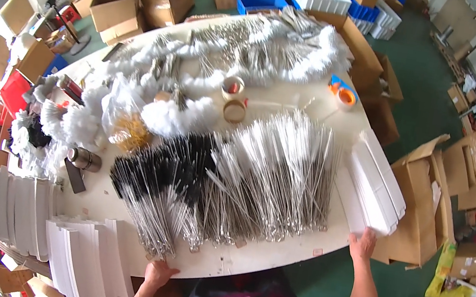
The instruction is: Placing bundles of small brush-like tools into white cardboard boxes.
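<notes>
My left hand [160, 273] rests at the table's near edge with the thumb spread from the fingers. Just beyond it are the looped wire ends of a bundle of black-bristled tube brushes [171, 165]. Beside these, to the right, lies a broad pile of white-bristled tube brushes [286, 163] with twisted wire stems. My right hand [363, 242] is at the table's right front edge, thumb apart from the fingers. Its fingertips touch the near end of a stack of long white folded cartons [374, 188]; they are partly hidden there. Neither hand appears to hold anything.
More white cartons [84, 261] stand at the table's left. A steel flask [84, 159], a dark phone-like slab [74, 177], tape rolls [234, 111] and an orange-and-blue tape dispenser [344, 95] lie about. Fluffy white brushes [237, 46] cover the far side. Open cardboard boxes [422, 206] flank the right.
</notes>
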